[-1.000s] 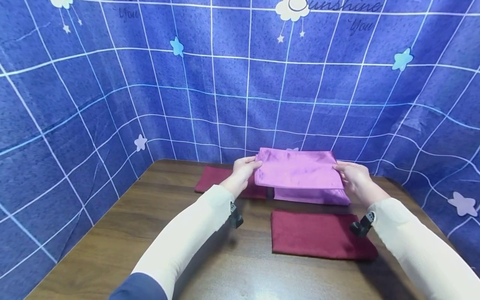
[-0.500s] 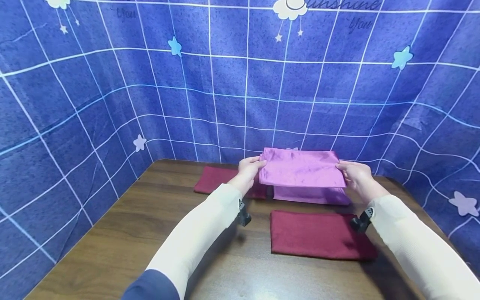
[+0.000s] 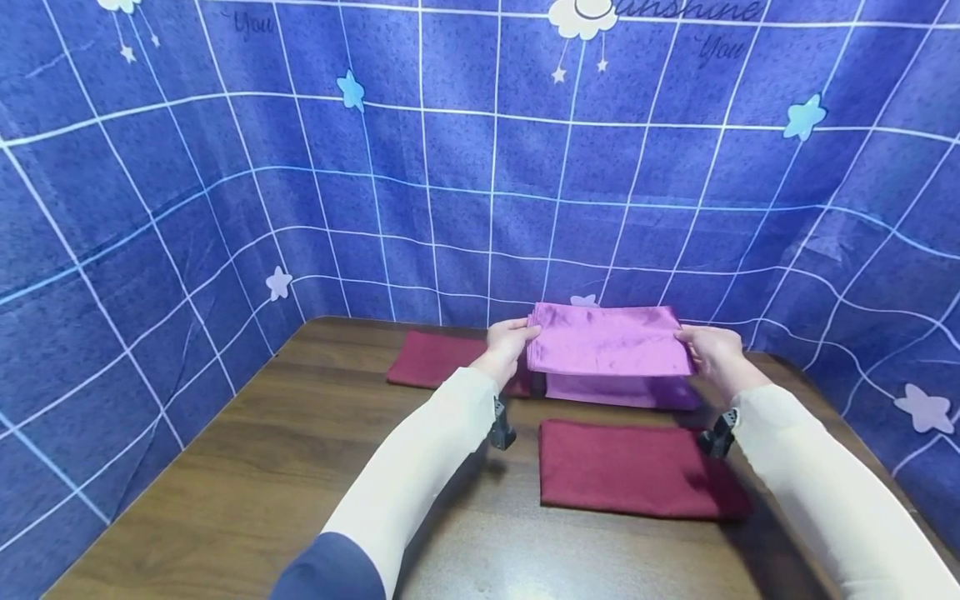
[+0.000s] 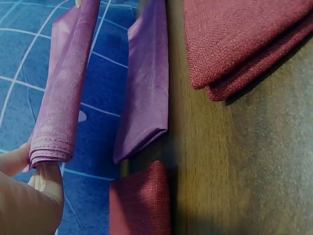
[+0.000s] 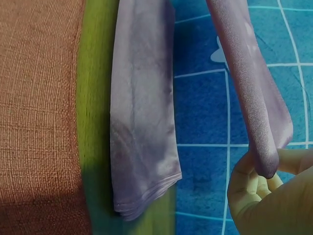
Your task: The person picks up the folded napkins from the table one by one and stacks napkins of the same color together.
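A folded, shiny purple cloth (image 3: 609,340) is held up level between both hands. My left hand (image 3: 507,348) pinches its left end, thumb on top and fingers beneath; several stacked layers show at that end in the left wrist view. The right hand (image 3: 714,354) pinches the opposite end, which shows a rounded fold (image 5: 264,164) in the right wrist view. Below and slightly nearer lies a second folded purple cloth (image 3: 615,390) on the table, partly hidden by the raised one. In both wrist views a gap separates the two purple cloths.
One folded dark red cloth (image 3: 637,471) lies nearer on the wooden table (image 3: 247,467), under the right forearm's side. Another dark red cloth (image 3: 435,358) sits at the back left, partly behind the left hand. A blue gridded curtain (image 3: 450,167) surrounds the table's back and sides.
The raised purple cloth has shifted a little to the right and slightly down, with the left hand moving right along with it. The cloths on the table have stayed in place.
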Demonstrator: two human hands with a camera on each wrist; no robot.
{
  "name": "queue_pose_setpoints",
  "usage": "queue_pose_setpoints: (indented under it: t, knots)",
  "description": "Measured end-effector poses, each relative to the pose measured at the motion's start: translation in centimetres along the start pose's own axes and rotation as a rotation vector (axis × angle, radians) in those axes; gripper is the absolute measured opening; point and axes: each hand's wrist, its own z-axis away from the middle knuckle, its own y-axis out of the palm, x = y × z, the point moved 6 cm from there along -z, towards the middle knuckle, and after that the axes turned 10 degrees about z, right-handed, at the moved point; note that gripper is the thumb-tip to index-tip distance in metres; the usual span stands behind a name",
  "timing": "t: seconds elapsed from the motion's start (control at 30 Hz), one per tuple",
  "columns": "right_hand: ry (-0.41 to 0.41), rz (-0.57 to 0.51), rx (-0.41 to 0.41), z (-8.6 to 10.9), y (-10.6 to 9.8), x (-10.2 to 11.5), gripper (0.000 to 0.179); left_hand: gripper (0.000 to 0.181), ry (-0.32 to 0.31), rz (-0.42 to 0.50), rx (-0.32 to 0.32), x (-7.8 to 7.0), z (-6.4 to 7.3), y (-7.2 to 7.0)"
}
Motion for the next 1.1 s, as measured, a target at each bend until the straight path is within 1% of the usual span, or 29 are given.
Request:
queue_pose_setpoints:
  t: [0.17, 0.33, 0.53, 0.63, 0.73, 0.77, 0.83, 0.87, 0.93, 0.97, 1.0, 1.03, 1.07, 1.1]
  knots:
    - [0.032, 0.045, -0.064, -0.5, -0.5, -0.5, 0.033, 0.034, -0.015, 0.002, -0.002, 0.8, -0.3, 0.3]
    - [0.027, 0.052, -0.111, -1.1, -0.8, -0.7, 0.029, 0.034, -0.031, 0.005, -0.003, 1.4, -0.4, 0.5]
    - [0.034, 0.105, -0.175, -1.8, -1.2, -1.2, 0.027, 0.036, -0.073, 0.032, 0.04, 1.7, -0.5, 0.9]
    - [0.035, 0.105, -0.174, -2.0, -1.2, -1.5, 0.028, 0.035, -0.087, 0.029, 0.05, 1.8, -0.6, 1.0]
    - [0.04, 0.081, -0.151, -2.0, -1.0, -1.7, 0.033, 0.035, -0.09, 0.04, 0.051, 2.3, -1.0, 1.1]
    - [0.045, 0.074, -0.144, -2.1, -1.0, -1.7, 0.034, 0.035, -0.094, 0.048, 0.051, 2.4, -1.1, 1.1]
    - [0.057, 0.064, -0.132, -2.1, -0.9, -1.9, 0.035, 0.035, -0.092, 0.052, 0.054, 3.0, -1.6, 1.1]
    - [0.063, 0.06, -0.124, -2.1, -0.9, -1.9, 0.034, 0.036, -0.085, 0.054, 0.052, 3.3, -1.8, 1.0]
    - [0.068, 0.055, -0.112, -2.3, -0.9, -2.1, 0.031, 0.035, -0.06, 0.079, 0.083, 5.3, -4.3, 0.8]
    - [0.071, 0.051, -0.102, -2.4, -1.0, -2.1, 0.031, 0.035, -0.058, 0.076, 0.087, 6.4, -5.5, 0.8]
    - [0.073, 0.05, -0.088, -2.4, -1.0, -2.1, 0.03, 0.034, -0.045, 0.081, 0.099, 7.6, -7.0, 0.6]
    - [0.077, 0.051, -0.073, -2.4, -1.0, -2.2, 0.03, 0.034, -0.051, 0.084, 0.101, 8.7, -8.3, 0.6]
    - [0.08, 0.048, -0.055, -2.5, -1.0, -2.2, 0.03, 0.034, -0.055, 0.088, 0.106, 9.4, -9.1, 0.5]
    - [0.082, 0.048, -0.039, -2.5, -1.0, -2.2, 0.031, 0.032, -0.047, 0.104, 0.133, 10.2, -10.1, 0.5]
